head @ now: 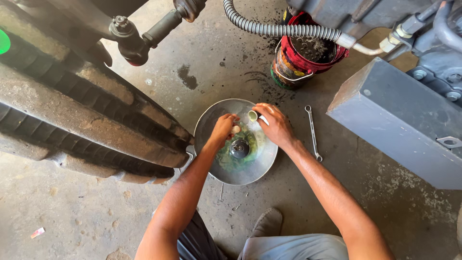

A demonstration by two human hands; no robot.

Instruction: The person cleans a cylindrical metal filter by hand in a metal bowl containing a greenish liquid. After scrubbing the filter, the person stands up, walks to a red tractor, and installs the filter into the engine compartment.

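Observation:
A round metal basin sits on the concrete floor with green liquid and a dark round part in it. My left hand is over the basin, closed on a small pale object, perhaps a brush handle. My right hand holds a small metal cylinder at the basin's far rim. The two hands are close together above the liquid.
A combination wrench lies on the floor right of the basin. A dirty red bucket stands behind it under a corrugated hose. A large tyre fills the left. A grey metal box juts in at right.

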